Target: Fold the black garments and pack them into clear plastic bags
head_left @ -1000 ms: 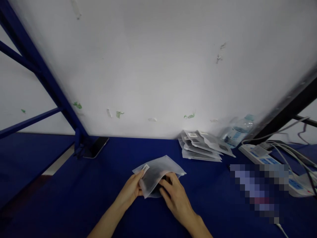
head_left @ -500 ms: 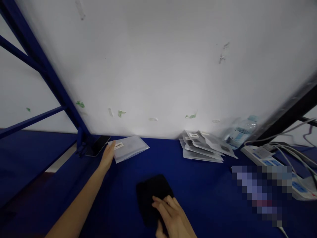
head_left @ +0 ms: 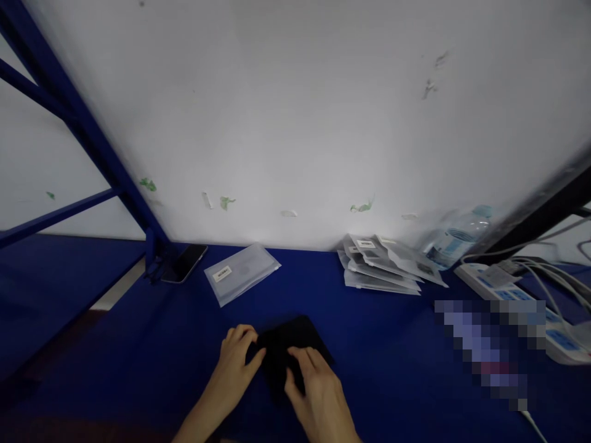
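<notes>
A folded black cloth item (head_left: 295, 344) lies on the blue table (head_left: 378, 369) in front of me. My left hand (head_left: 233, 363) grips its left edge with curled fingers. My right hand (head_left: 314, 394) rests on its near right part, fingers pressing on the fabric. An empty frosted plastic bag (head_left: 241, 272) with a small white label lies flat further back to the left, apart from both hands.
A dark phone (head_left: 185, 263) lies by the blue frame post (head_left: 115, 172) at back left. A stack of filled frosted bags (head_left: 383, 264) sits at back right, beside a water bottle (head_left: 457, 239). White power strips (head_left: 517, 295) with cables are at far right. A white wall stands behind.
The black item came out of the frosted bag. My left hand set the empty bag down at back left, then returned to the black item, which both hands now hold.
</notes>
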